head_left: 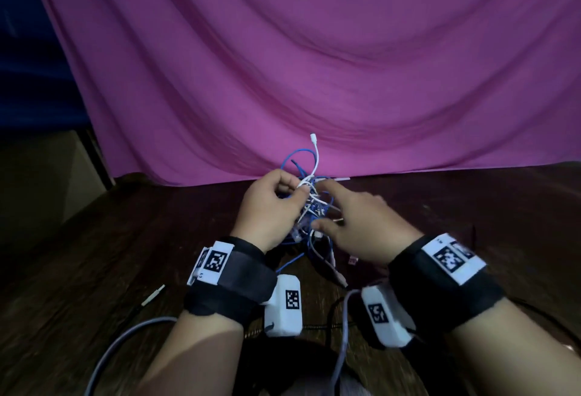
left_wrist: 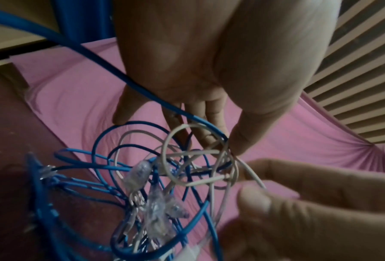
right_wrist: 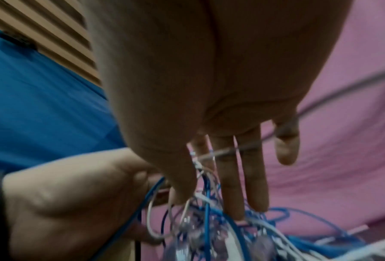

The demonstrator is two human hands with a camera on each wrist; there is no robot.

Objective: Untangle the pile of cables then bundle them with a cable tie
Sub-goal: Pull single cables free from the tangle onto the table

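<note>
Cable pile [head_left: 309,204]: blue + white cables, tangled, held just above dark worktop [head_left: 125,254], in front of pink cloth [head_left: 314,65].
L hand [head_left: 270,207]: grip curled, pinching white strands at top of pile.
R hand [head_left: 361,226]: fingers straight, spread, tips poking into tangle; nothing gripped.
</note>
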